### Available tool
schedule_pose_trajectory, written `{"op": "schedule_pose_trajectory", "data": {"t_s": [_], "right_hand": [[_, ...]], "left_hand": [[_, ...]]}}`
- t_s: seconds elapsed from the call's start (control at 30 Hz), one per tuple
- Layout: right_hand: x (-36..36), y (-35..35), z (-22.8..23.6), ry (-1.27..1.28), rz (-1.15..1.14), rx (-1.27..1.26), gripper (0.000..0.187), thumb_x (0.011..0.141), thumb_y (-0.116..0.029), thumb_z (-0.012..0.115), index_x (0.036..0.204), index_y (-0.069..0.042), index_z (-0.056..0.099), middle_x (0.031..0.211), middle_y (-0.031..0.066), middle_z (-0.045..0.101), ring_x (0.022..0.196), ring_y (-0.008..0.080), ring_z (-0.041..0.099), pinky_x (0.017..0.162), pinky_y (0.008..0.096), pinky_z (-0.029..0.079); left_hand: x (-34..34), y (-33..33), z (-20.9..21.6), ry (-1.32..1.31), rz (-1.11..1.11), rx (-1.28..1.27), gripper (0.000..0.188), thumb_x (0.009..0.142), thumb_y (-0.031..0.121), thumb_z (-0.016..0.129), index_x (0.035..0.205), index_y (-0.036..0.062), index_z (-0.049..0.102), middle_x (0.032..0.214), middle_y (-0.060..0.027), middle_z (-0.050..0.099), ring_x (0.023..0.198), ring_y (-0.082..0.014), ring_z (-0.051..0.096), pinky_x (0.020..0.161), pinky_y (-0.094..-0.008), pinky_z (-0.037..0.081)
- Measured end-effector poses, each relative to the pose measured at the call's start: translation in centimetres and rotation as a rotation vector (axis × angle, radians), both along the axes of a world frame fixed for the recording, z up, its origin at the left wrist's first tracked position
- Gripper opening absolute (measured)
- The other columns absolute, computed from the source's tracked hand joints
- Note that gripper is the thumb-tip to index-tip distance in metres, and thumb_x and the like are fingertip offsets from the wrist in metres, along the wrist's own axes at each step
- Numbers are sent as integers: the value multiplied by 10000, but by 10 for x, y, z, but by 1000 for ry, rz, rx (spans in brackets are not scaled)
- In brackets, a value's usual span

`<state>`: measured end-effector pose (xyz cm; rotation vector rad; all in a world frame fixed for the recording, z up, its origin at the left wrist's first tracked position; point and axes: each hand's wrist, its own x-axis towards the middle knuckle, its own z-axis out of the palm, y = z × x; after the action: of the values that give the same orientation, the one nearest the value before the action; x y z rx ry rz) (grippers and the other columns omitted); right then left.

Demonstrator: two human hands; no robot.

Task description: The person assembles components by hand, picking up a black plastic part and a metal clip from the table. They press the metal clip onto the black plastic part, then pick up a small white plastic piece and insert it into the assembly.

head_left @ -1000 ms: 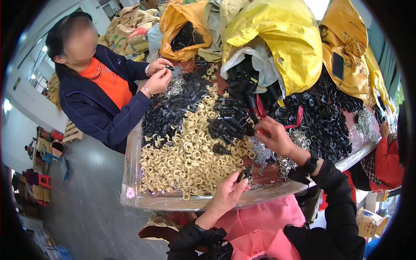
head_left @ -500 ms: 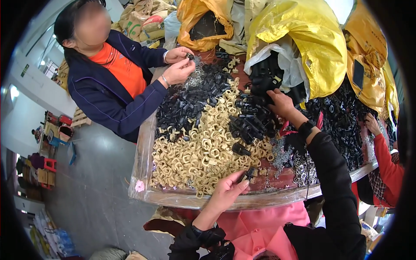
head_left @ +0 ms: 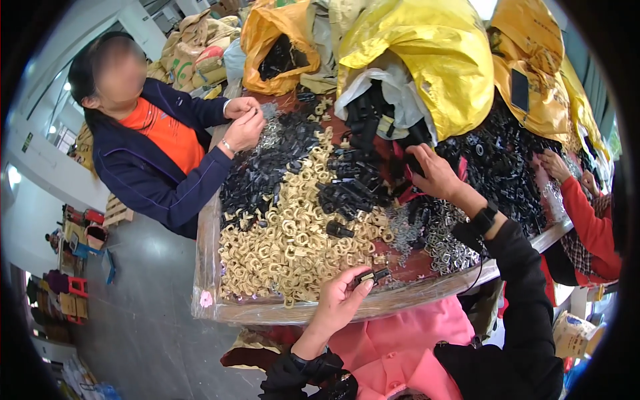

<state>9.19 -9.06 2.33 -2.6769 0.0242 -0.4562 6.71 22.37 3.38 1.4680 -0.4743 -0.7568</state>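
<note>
My left hand (head_left: 340,300) is closed on a small black plastic part (head_left: 373,275) with a pale beige piece on its side, held above the table's near edge. My right hand (head_left: 437,175) reaches over the table in front of the yellow bag, palm down. Its fingers are curved and apart, with no held thing visible; they hover by the pinkish-red strips (head_left: 408,175) and dark parts. To the left of it lies a pile of black cylindrical parts (head_left: 350,193). Beige plastic rings (head_left: 293,233) are heaped beside my left hand.
A yellow bag (head_left: 427,60) spills black tubes at the back. Small metal pieces (head_left: 447,247) and grey bits (head_left: 403,233) lie by the raised wooden edge (head_left: 267,311). A co-worker's hands (head_left: 245,123) work at the left, another's hand (head_left: 553,165) at the right. A phone (head_left: 520,90) rests on the orange bag.
My right hand has moved right over the table, away from the black cylindrical parts toward the pinkish-red strips. The part in my left hand has tilted more level. The whole view has shifted.
</note>
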Motion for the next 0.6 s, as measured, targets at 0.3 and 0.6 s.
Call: {"op": "schedule_pose_trajectory", "data": {"t_s": [0.3, 0.6], "right_hand": [[-117, 4, 11, 44, 88, -27, 524, 644, -42, 535, 1149, -38, 394, 978, 175, 450, 871, 357, 497, 711, 374, 440], [-162, -18, -5, -149, -304, 214, 454, 709, -29, 529, 1142, 2, 398, 1007, 181, 449, 929, 329, 476, 793, 343, 400]], "left_hand": [[-17, -31, 4, 10, -165, -11, 273, 810, 116, 583, 1049, -5, 529, 661, 15, 503, 549, -16, 411, 460, -162, 322], [-26, -51, -12, 482, -162, -75, 253, 802, 89, 579, 1019, -27, 521, 659, 4, 510, 539, -31, 426, 441, -155, 317]]}}
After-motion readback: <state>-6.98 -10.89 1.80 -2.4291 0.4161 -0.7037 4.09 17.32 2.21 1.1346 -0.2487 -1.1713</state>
